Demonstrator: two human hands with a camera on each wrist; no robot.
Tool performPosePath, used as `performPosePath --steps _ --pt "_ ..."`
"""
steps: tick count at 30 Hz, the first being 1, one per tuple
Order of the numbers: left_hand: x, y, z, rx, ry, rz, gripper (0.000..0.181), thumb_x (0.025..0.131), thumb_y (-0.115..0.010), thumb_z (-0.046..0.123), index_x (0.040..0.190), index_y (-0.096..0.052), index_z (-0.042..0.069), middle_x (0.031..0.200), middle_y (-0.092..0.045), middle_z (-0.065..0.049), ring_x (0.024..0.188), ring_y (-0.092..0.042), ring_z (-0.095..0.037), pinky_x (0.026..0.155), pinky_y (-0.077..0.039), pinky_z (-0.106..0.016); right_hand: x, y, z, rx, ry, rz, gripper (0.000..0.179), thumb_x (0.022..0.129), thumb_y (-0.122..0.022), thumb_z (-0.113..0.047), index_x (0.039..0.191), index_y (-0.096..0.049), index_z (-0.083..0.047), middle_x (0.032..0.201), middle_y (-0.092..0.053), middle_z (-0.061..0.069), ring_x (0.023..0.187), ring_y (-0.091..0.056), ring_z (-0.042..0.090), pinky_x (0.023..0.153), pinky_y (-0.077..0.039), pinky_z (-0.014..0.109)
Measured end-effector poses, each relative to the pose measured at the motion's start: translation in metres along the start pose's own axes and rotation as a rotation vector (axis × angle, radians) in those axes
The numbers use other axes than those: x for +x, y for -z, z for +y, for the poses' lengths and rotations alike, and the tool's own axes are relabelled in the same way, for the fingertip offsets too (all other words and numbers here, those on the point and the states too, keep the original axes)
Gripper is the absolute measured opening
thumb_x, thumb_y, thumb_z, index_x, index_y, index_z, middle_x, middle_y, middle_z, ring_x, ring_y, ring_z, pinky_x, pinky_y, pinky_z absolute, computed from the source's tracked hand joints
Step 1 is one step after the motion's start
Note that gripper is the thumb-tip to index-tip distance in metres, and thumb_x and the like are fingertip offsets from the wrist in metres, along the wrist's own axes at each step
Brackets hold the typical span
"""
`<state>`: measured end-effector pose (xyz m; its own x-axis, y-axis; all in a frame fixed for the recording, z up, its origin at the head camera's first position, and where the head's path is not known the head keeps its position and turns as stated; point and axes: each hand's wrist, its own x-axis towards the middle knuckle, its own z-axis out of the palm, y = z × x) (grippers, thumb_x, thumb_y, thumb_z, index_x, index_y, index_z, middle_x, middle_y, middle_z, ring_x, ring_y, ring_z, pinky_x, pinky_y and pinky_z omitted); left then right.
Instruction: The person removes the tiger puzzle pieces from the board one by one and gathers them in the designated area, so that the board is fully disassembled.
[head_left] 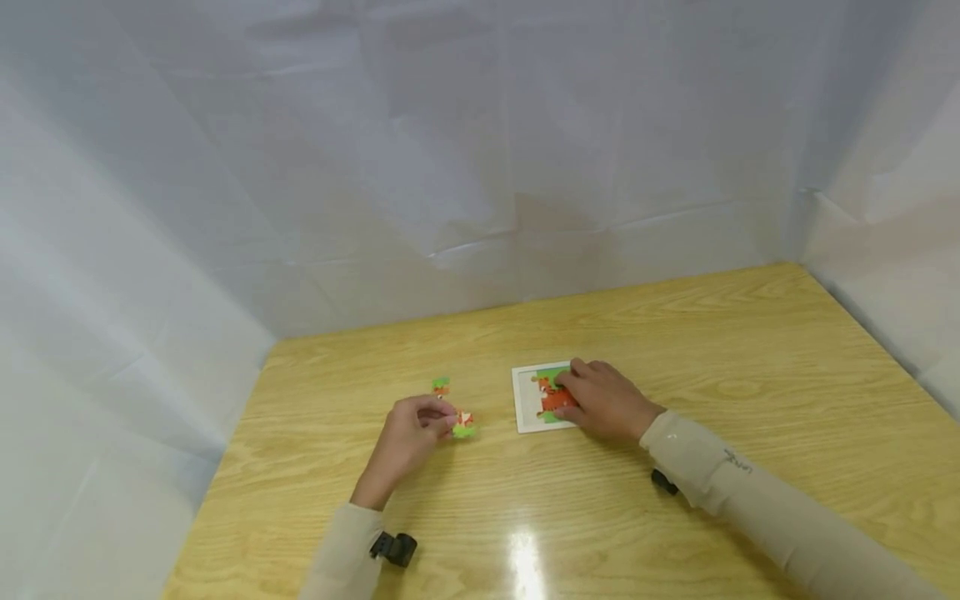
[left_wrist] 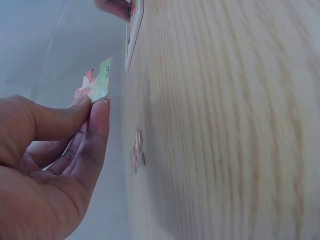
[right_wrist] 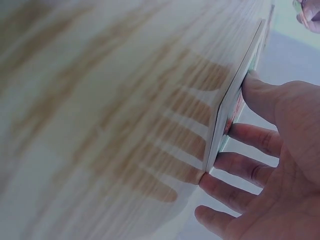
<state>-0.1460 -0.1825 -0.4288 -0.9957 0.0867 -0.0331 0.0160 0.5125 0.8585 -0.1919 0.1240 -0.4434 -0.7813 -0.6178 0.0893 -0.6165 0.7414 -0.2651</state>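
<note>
Between thumb and fingertips my left hand (head_left: 408, 435) pinches a jigsaw piece (head_left: 464, 427) with green, red and white on it. In the left wrist view that piece (left_wrist: 101, 82) is held up above the tabletop. Another jigsaw piece (head_left: 441, 386), green and orange, lies on the table just beyond the hand. My right hand (head_left: 611, 402) rests on the right part of a white-framed puzzle board (head_left: 527, 422), its fingers spread and the thumb near the front side. Joined red and green pieces (head_left: 553, 400) lie inside the frame; the hand hides its right part.
The board and the loose piece lie on a wood-grain table (head_left: 570, 525). Pale sheeting (head_left: 420, 167) hangs behind the table and along both sides. Small black devices are strapped at both wrists.
</note>
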Motion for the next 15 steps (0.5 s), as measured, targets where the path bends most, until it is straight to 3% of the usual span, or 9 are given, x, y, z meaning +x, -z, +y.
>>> performPosePath --steps 15 --pt "-0.007 0.016 -0.015 -0.006 0.095 0.026 0.007 0.094 -0.066 -0.008 0.096 -0.072 -0.006 0.089 -0.069 -0.013 0.075 -0.068 -0.020 0.066 -0.059 -0.031 0.000 -0.001 0.000 -0.006 -0.007 -0.003 0.046 0.096 -0.071 -0.032 0.127 -0.063 0.001 0.093 -0.046 0.001 0.081 -0.038 0.018 0.088 -0.042 0.041"
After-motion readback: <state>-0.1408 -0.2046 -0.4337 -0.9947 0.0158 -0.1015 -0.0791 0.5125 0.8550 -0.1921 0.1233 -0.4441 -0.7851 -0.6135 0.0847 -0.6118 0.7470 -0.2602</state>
